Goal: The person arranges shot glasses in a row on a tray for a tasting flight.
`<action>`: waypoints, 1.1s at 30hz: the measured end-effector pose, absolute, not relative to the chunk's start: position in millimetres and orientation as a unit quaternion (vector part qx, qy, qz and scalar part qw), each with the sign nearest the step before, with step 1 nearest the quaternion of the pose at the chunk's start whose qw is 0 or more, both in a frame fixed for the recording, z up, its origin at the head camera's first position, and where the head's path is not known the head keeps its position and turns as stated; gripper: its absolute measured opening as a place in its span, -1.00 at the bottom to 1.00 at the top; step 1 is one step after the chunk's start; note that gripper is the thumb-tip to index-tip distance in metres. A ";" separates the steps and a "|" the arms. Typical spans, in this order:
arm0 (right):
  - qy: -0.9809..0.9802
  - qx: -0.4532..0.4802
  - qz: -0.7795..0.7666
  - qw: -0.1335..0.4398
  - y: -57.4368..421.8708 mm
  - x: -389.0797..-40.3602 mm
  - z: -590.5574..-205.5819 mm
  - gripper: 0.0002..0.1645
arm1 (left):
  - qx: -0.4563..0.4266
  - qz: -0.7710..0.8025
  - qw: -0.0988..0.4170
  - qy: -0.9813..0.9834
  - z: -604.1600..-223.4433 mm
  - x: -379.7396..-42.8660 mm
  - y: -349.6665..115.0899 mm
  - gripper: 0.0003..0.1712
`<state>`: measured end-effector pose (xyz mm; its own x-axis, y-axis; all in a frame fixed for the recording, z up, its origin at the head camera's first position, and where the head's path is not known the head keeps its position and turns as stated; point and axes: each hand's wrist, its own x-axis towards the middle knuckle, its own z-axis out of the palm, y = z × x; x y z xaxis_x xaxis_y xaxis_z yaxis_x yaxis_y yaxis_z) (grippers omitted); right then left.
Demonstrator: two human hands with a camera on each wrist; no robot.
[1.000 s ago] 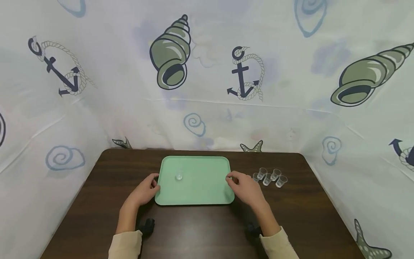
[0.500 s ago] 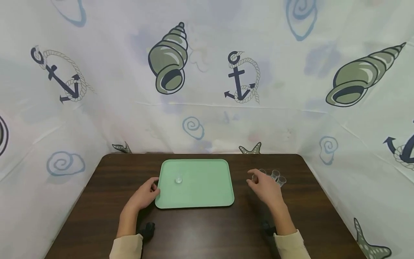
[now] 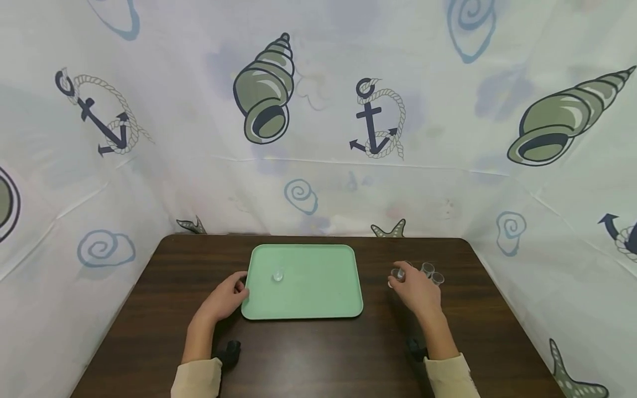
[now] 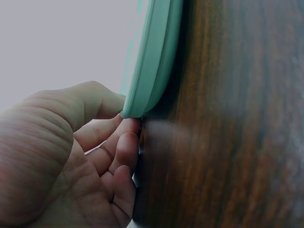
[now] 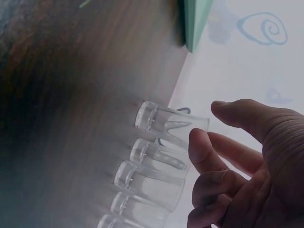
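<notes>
Count: one green tray [image 3: 318, 287], pinched at 9 o'clock by left hand [image 3: 222, 298]; one clear cup [image 3: 277, 275] on it, toward 10; five more cups [image 5: 149, 185] on table [image 3: 298, 354], at tray's 3. Shifted to these from tray's edge since a second ago: right hand [image 3: 420, 292], grip parted.

I can read no text, label, brand, number or sign: none on the green tray [image 3: 318, 284], none on the clear cup [image 3: 277, 275] on it or the clear cups [image 5: 148, 183] toward the tabletop [image 3: 308, 359]'s right edge, none on the patterned cloth [image 3: 328, 132] beyond the far edge.
</notes>
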<state>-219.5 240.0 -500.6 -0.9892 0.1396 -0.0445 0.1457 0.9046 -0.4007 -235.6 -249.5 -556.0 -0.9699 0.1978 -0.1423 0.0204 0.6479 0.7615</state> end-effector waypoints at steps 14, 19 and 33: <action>0.975 0.087 -0.204 0.020 243.7 -223.5 -513.2 -0.31 | 0.060 0.411 0.105 0.904 -556.0 -235.2 -250.1 -0.40; 0.974 0.084 -0.209 0.012 245.1 -224.3 -513.8 -0.33 | 0.059 0.412 0.108 0.903 -556.6 -236.7 -250.5 -0.38; 0.971 0.087 -0.223 -0.010 241.7 -223.7 -519.3 -0.38 | 0.060 0.408 0.110 0.904 -555.5 -238.3 -250.3 -0.36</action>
